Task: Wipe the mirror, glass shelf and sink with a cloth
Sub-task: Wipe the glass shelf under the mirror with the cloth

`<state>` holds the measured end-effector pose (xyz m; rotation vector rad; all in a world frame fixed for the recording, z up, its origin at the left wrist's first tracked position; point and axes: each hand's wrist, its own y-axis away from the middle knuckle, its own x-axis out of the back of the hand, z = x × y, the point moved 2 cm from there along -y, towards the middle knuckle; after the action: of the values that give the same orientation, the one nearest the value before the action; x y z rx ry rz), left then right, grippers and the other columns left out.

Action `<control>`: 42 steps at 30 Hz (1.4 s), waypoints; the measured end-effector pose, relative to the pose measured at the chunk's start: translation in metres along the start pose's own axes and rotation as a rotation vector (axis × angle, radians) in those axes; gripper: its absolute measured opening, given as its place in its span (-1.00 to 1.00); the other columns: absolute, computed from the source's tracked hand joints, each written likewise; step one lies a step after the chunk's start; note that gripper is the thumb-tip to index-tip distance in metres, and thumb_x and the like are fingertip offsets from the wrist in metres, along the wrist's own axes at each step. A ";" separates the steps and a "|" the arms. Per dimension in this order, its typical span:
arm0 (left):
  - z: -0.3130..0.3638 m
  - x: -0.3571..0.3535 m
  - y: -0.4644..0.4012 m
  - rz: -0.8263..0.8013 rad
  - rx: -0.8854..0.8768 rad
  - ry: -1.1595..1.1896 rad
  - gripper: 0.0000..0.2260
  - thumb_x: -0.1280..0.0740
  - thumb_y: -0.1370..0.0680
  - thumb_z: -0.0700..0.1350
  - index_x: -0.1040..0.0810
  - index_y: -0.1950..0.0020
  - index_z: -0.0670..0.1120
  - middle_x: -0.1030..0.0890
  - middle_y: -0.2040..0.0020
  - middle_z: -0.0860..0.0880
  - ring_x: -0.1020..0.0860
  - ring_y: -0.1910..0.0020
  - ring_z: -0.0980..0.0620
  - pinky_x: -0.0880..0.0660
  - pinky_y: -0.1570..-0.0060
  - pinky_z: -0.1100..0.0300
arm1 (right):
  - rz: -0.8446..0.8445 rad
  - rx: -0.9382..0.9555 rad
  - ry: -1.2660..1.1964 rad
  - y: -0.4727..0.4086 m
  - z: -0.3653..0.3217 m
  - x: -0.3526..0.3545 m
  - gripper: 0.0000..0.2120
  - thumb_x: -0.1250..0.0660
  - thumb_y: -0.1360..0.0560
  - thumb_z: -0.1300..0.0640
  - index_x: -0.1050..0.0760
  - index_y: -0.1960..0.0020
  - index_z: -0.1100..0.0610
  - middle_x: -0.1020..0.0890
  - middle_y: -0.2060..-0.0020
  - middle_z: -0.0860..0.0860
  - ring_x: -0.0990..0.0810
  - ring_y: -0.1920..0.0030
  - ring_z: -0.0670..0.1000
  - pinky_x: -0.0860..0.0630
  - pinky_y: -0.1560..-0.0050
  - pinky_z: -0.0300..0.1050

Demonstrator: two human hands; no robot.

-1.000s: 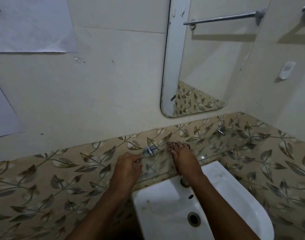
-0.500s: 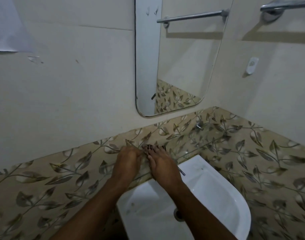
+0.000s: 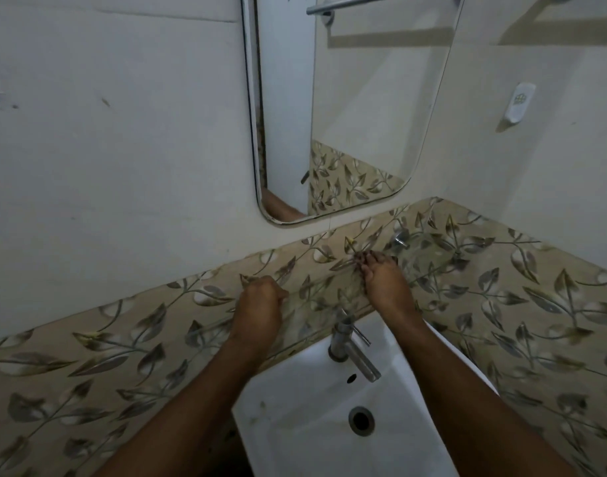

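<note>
The clear glass shelf (image 3: 433,256) runs along the leaf-patterned tile band, above the white sink (image 3: 288,418). My left hand (image 3: 260,301) is curled around the shelf's left end. My right hand (image 3: 381,280) lies flat on the shelf farther right, its fingers straight and their tips at the wall. Above the shelf, the rounded mirror (image 3: 350,108) hangs on the wall and reflects a bit of my arm. No cloth shows in either hand.
A steel tap (image 3: 346,342) stands on the sink's back rim between my forearms, above the drain (image 3: 361,421). A metal shelf bracket (image 3: 400,239) sits right of my right hand. A white hook (image 3: 519,102) is on the side wall close on the right.
My right hand has slid right along the shelf, away from the left hand it was touching. The tap now shows between my arms. The view has dropped slightly.
</note>
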<state>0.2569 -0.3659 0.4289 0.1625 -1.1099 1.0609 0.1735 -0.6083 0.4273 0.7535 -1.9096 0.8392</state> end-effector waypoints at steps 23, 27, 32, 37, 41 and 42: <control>0.037 -0.017 -0.015 -0.064 -0.096 -0.011 -0.83 -0.35 -0.43 -0.32 -0.68 0.14 -0.09 -0.66 0.18 -0.06 -0.62 0.19 -0.03 -0.48 0.18 0.24 | -0.021 0.425 -0.298 0.066 -0.022 -0.019 -0.61 -0.15 -0.65 0.07 -0.44 -0.44 0.10 -0.44 -0.45 0.03 -0.30 -0.49 -0.01 -0.17 -0.53 -0.07; 0.041 -0.029 -0.024 -0.098 -0.115 -0.047 -0.80 -0.34 -0.36 -0.33 -0.66 0.27 -0.05 -0.63 0.28 -0.01 -0.59 0.25 0.02 -0.57 0.19 0.14 | -0.048 0.358 -0.273 0.038 0.004 -0.012 -0.58 -0.11 -0.65 0.02 -0.40 -0.47 0.09 -0.41 -0.47 0.02 -0.28 -0.51 0.02 -0.18 -0.53 -0.03; 0.047 -0.038 -0.037 -0.115 -0.202 -0.080 -0.73 -0.26 -0.28 -0.43 -0.51 0.41 -0.06 -0.48 0.34 -0.01 -0.48 0.33 -0.02 -0.46 0.35 0.13 | -0.018 0.256 -0.164 0.005 0.045 0.000 -0.59 -0.12 -0.67 0.08 -0.35 -0.49 0.13 -0.37 -0.49 0.08 -0.24 -0.53 0.08 -0.03 -0.50 -0.16; 0.062 -0.054 -0.052 -0.148 -0.294 -0.065 -0.77 -0.32 -0.21 -0.38 -0.49 0.41 -0.03 -0.46 0.36 -0.03 -0.41 0.36 0.01 -0.47 0.35 0.12 | 0.048 0.138 0.078 -0.021 0.075 0.010 -0.54 0.04 -0.69 0.03 -0.31 -0.51 0.15 -0.37 -0.49 0.09 -0.25 -0.52 0.09 0.00 -0.55 0.01; 0.074 -0.070 -0.059 -0.176 -0.214 -0.116 -0.80 -0.34 -0.36 -0.39 -0.67 0.21 -0.12 -0.62 0.22 -0.07 -0.57 0.25 -0.03 -0.57 0.19 0.10 | 0.032 0.057 0.234 -0.040 0.095 0.024 -0.54 0.04 -0.69 0.02 -0.23 -0.54 0.15 -0.35 -0.50 0.10 -0.23 -0.52 0.10 0.01 -0.57 0.04; 0.076 -0.072 -0.061 -0.176 -0.204 -0.141 -0.80 -0.34 -0.39 -0.36 -0.67 0.19 -0.10 -0.63 0.22 -0.05 -0.58 0.26 0.01 -0.57 0.19 0.14 | 0.017 0.052 0.281 -0.044 0.100 0.027 -0.53 0.01 -0.69 0.02 -0.19 -0.56 0.14 -0.32 -0.51 0.10 -0.21 -0.53 0.11 0.03 -0.57 0.05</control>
<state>0.2517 -0.4867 0.4321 0.1707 -1.2995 0.7839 0.1482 -0.7181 0.4248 0.6153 -1.6517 0.9557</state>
